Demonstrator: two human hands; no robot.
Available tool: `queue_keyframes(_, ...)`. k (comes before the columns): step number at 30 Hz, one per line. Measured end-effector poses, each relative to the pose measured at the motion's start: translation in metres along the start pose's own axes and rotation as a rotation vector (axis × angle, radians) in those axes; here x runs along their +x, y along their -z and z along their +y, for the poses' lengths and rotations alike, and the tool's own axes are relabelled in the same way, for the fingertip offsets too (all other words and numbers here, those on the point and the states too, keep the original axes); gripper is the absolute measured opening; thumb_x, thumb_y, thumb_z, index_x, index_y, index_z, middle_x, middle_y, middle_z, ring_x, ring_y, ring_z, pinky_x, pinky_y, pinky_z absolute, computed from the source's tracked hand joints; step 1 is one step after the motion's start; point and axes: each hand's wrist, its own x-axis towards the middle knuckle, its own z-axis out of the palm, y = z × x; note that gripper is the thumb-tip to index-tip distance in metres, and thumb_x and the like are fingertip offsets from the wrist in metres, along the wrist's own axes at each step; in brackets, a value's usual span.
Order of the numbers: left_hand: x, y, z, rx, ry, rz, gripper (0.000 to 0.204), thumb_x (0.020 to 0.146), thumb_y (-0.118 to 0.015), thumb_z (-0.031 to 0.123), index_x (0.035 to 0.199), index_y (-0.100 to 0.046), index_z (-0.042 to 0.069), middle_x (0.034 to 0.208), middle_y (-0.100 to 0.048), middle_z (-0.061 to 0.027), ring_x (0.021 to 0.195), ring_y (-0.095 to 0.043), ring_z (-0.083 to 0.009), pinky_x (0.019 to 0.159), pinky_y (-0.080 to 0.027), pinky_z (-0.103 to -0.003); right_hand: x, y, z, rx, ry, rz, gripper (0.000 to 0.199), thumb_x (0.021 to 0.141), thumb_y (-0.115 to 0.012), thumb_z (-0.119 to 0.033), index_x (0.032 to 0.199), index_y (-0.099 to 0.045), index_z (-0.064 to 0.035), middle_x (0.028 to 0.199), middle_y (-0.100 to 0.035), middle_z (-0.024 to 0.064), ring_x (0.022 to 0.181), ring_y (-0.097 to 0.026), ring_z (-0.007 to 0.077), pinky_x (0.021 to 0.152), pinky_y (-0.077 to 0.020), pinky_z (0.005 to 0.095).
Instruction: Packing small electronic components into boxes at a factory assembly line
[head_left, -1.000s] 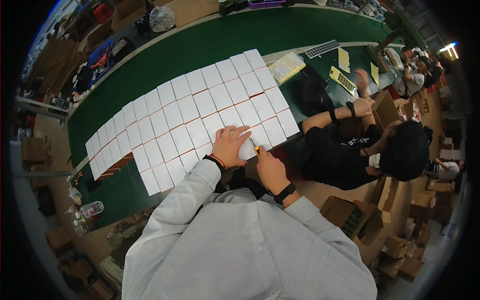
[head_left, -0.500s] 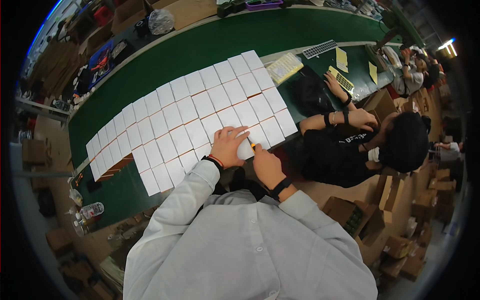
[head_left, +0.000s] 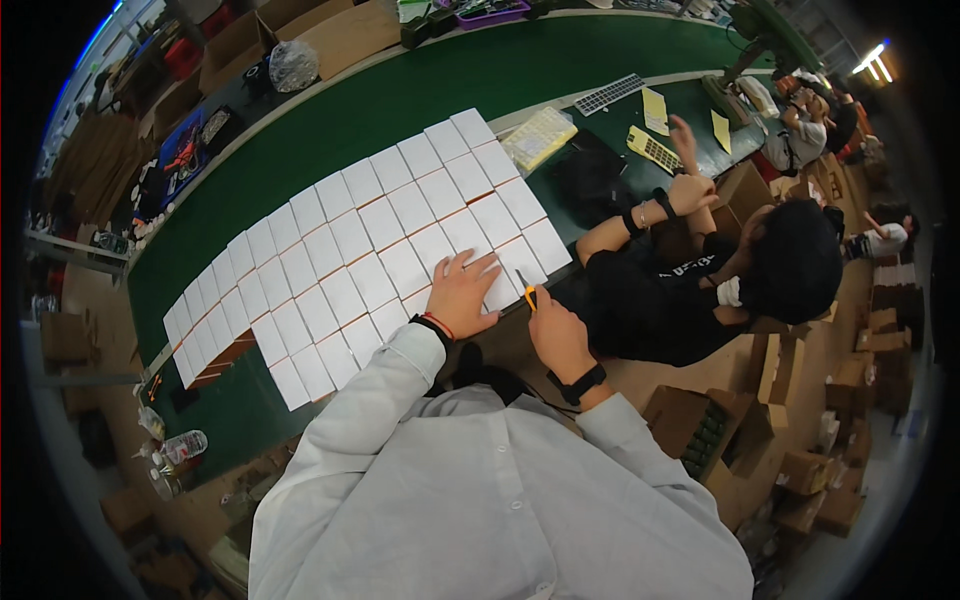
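Rows of white flat-topped boxes [head_left: 352, 238] stand packed together on the green table, with brown sides showing at the gaps. My left hand [head_left: 461, 295] lies on the boxes at the near edge, fingers spread, gripping nothing. Just right of it, my right hand [head_left: 560, 335] is closed around an orange-and-black tool with a thin pointed tip [head_left: 529, 292]. The tip points away from me, over the nearest boxes at the right end; whether it touches one I cannot tell. The tool's exact kind is too small to make out.
A co-worker in black [head_left: 690, 290] sits close on my right, arms over the table. Beyond the boxes lie a yellowish pack [head_left: 540, 138], a black bag [head_left: 592, 180] and yellow sheets [head_left: 655, 112]. Bottles [head_left: 185, 447] stand at the left end; open cartons [head_left: 690, 420] sit lower right.
My right hand and its tool have shifted slightly right, drawing away from my left hand. The co-worker's hand has lifted off the table items. The whole view has shifted a little.
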Motion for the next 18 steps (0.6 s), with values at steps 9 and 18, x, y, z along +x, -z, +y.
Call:
queue_keyframes(9,0.001,-0.01,0.003,0.042,0.004,-0.043,0.077,0.069,-0.081,0.037,0.139,-0.055,0.016,0.148,-0.049,-0.0028,0.139,-0.04,-0.032,0.114,-0.03,-0.056,0.025,-0.026,0.01,-0.026,0.043,0.003,0.047,0.089,-0.063,-0.017,0.132,-0.051,-0.0028,0.092,-0.068,0.0165,0.076,-0.07,0.0363,0.065,-0.0572,0.0466)
queue_keyframes(18,0.028,0.008,-0.014,0.017,-0.041,-0.117,0.106,0.052,-0.09,0.048,0.143,-0.052,0.014,0.152,-0.045,-0.0014,0.122,-0.047,-0.0321,0.108,-0.034,-0.05,0.032,-0.018,0.011,0.015,0.043,-0.075,0.045,0.091,-0.06,-0.014,0.134,-0.049,-0.0047,0.096,-0.069,0.0187,0.08,-0.069,0.0408,0.069,-0.0556,0.0502)
